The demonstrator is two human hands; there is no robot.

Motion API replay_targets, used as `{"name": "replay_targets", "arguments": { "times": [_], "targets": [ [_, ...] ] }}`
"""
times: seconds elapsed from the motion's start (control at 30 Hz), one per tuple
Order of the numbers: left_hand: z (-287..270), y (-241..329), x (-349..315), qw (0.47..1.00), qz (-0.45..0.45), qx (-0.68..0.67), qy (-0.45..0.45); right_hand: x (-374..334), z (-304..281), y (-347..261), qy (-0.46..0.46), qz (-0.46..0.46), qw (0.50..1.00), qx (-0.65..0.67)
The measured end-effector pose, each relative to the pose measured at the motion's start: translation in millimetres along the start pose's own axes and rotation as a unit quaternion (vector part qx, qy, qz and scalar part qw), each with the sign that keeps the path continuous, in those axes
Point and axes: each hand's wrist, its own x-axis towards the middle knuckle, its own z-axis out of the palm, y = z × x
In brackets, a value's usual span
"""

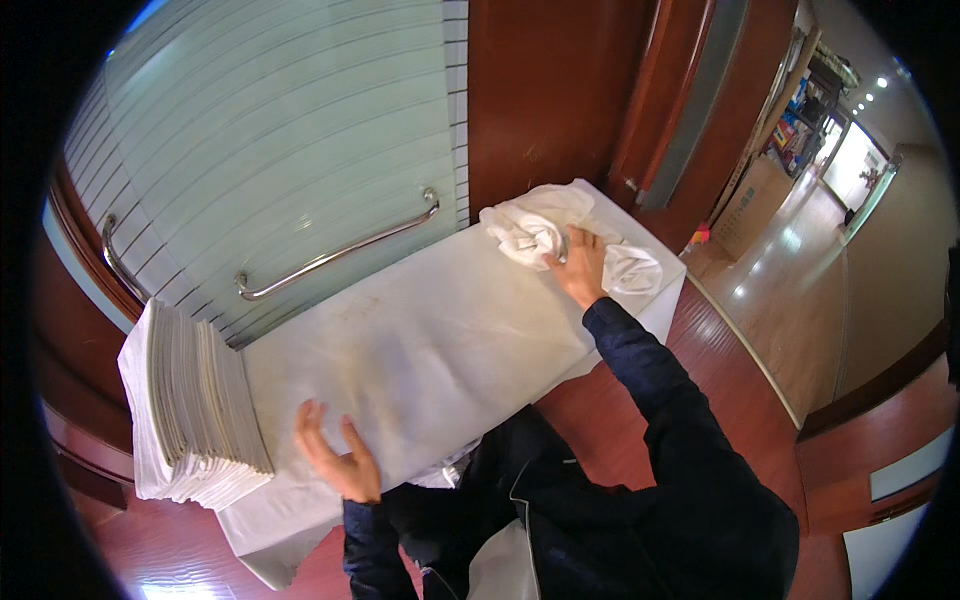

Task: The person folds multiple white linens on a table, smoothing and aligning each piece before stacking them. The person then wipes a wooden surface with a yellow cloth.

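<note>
Cloth [535, 235], white, crumpled, 1 o'clk; R hand [580, 265] at it, can't tell grip. L hand [338, 458] 7 o'clk, fingers wide. Folded white fabric stack [195, 400], 8 o'clk. White-draped tbl [430, 320], glossy red-brown flr [605, 425].

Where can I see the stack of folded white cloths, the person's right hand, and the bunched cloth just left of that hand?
Stack of folded white cloths [200, 400]: head view, its layered side.
Right hand [582, 272]: head view, back of the hand.
Bunched cloth [527, 234]: head view, its crumpled middle.
</note>
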Motion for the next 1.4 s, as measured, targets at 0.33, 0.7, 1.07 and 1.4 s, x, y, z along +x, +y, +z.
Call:
{"name": "replay_targets", "arguments": {
  "times": [0.33,0.7,1.07,1.4],
  "targets": [
    [62.3,16.6,-35.3,0.984,0.038,-0.071,-0.156,25.7,25.4,-55.4,-0.058,0.093,0.968,0.228],
    [46.7,-16.2,-27.3,0.661,-0.456,-0.574,-0.160,-205.9,-105.6,-222.9,-0.333,0.155,0.547,0.752],
    [28.6,45.5,-69.6,0.497,-0.500,-0.628,-0.330,-183.2,-151.4,-114.9,-0.215,0.415,0.577,0.670],
    [87.9,105.0,-114.7,0.317,-0.413,-0.723,-0.454,-163.7,-200.9,-112.2,-0.240,0.425,0.463,0.739]
  ]
}}
